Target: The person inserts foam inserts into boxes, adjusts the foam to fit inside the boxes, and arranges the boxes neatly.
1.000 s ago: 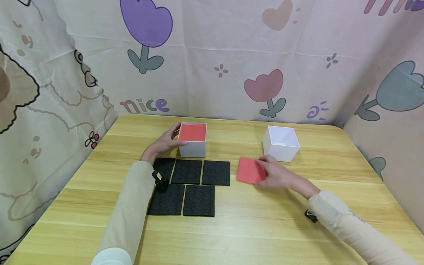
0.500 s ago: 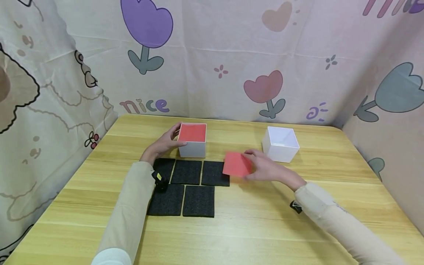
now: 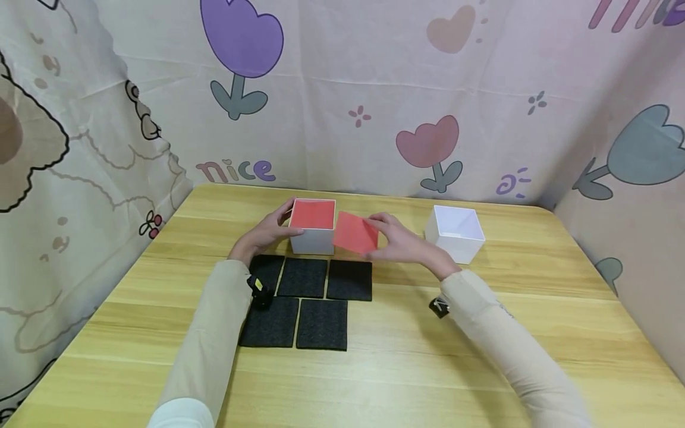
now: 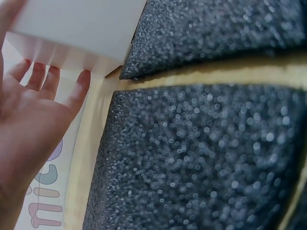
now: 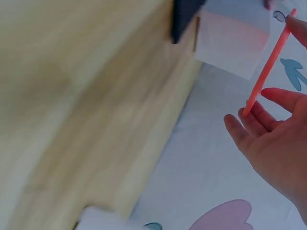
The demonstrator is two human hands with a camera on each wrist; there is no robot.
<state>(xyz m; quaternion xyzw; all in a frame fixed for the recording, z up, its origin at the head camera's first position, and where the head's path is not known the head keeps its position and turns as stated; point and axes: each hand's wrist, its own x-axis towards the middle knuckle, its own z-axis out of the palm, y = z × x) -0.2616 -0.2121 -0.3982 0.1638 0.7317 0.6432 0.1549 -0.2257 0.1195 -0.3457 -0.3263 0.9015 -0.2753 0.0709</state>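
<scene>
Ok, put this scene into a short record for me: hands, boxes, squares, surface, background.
left hand: holding the left box at its side
right hand: pinching a red square between its fingers
left box: white, red showing at the top
red square: held up off the table, beside the left box
right box: white, open at the top
black squares: five; three in the farther row, two in the nearer
surface: wooden table
background: printed cloth

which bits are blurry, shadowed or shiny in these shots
Head view: right sleeve casts a soft shadow, pale sheen on the table; left wrist view: black squares look soft, with bright speckles; right wrist view: tabletop blurred, red square clearer.
</scene>
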